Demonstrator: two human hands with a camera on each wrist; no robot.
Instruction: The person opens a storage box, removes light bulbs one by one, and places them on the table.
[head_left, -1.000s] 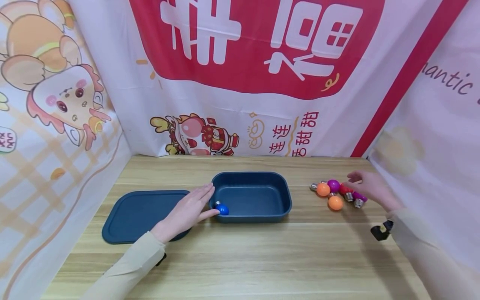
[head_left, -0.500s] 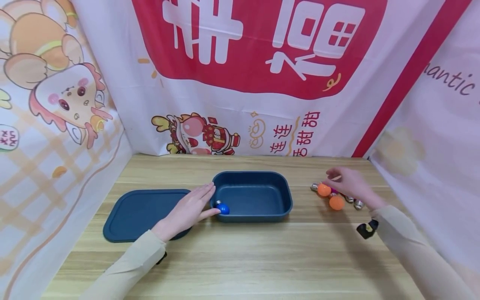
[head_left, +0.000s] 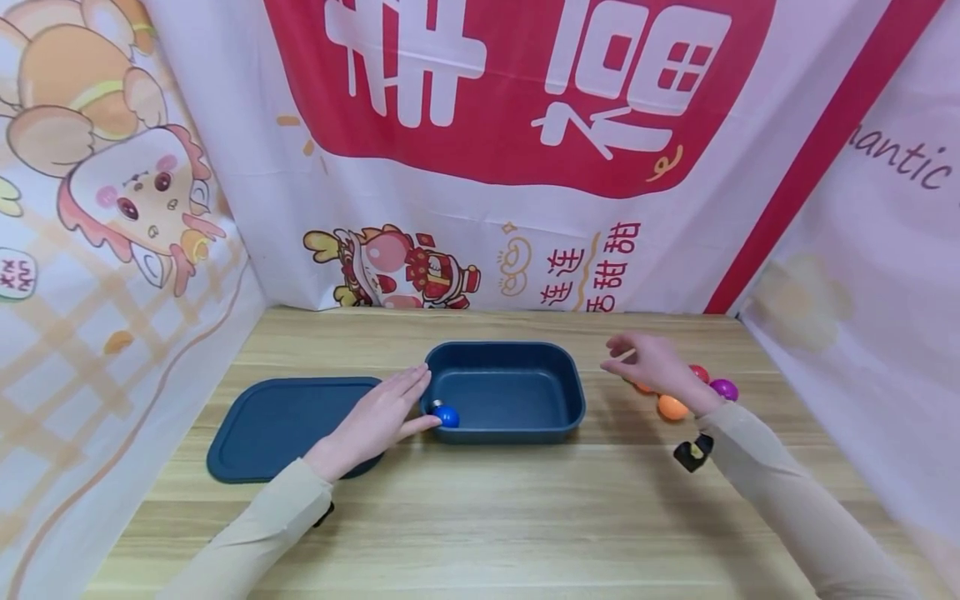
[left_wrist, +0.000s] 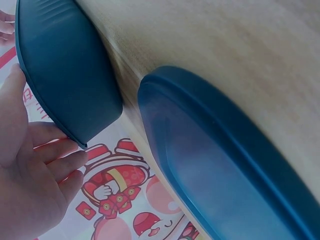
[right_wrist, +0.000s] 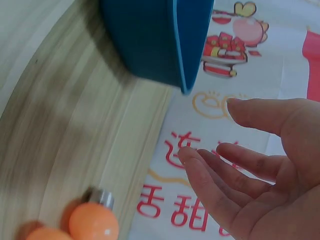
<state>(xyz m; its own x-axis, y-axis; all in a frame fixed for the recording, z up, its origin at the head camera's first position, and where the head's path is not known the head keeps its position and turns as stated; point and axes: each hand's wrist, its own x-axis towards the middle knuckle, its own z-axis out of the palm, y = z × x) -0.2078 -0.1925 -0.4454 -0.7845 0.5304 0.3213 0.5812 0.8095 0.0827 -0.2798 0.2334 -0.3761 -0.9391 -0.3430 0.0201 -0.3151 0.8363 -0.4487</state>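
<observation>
My left hand [head_left: 378, 417] rests at the left end of a dark blue open box [head_left: 517, 400], its fingers and thumb spread and touching the rim. Inside that corner lies a blue light bulb [head_left: 447, 417], beside the thumb. My right hand [head_left: 654, 364] hovers between the box and a group of bulbs, thumb and fingers apart; nothing shows between them in the right wrist view. Below and behind it lie an orange bulb [head_left: 672, 407], a red bulb [head_left: 700, 372] and a purple bulb [head_left: 724, 389]. Another orange bulb [right_wrist: 94, 221] is partly hidden by the hand in the head view.
A dark blue lid [head_left: 277, 433] lies flat on the wooden table [head_left: 480, 517], left of the box and partly under the left forearm. Printed cloth [head_left: 525, 183] hangs close behind the table and along both sides.
My right hand has moved left, from above the red and purple bulbs toward the box, uncovering those bulbs and covering others. The left hand, box and blue bulb have stayed in place.
</observation>
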